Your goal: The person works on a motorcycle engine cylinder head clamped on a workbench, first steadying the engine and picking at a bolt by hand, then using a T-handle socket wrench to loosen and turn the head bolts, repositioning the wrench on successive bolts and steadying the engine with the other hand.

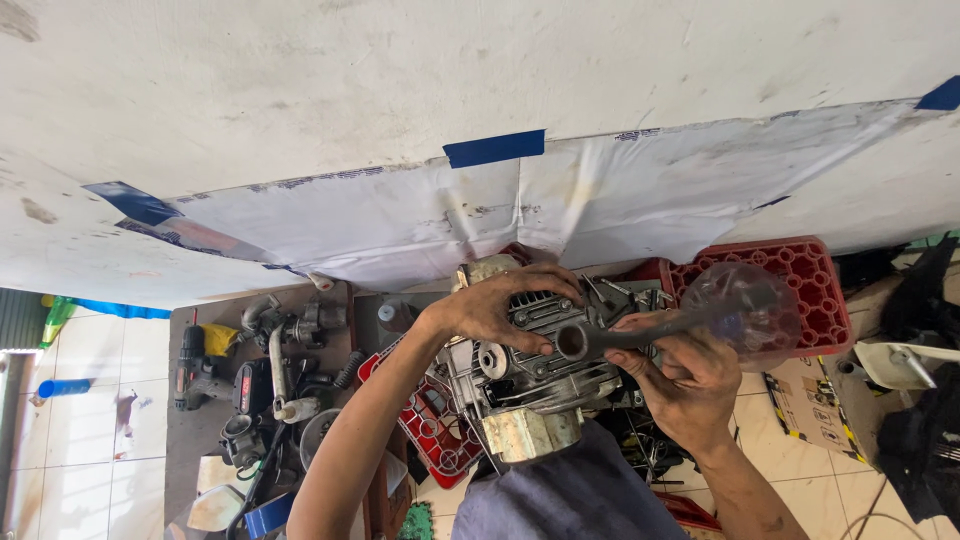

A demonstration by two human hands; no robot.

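A small grey engine (530, 375) with cooling fins and a metal base sits at my knees. My left hand (495, 305), dirty with grease, lies spread over the engine's finned top. My right hand (690, 375) grips the handle of a grey ring spanner (640, 335). The spanner's ring end (572, 341) hovers at the engine's side, just right of a round port (493, 360). My grey-clad knee (560, 500) fills the bottom centre.
A red plastic crate (800, 275) with a clear plastic bottle (745, 310) stands at right. Another red crate (430, 425) lies under the engine. A power drill (200, 365), pipes and engine parts (285, 360) crowd the left. A white sheet (450, 215) taped to the wall hangs behind.
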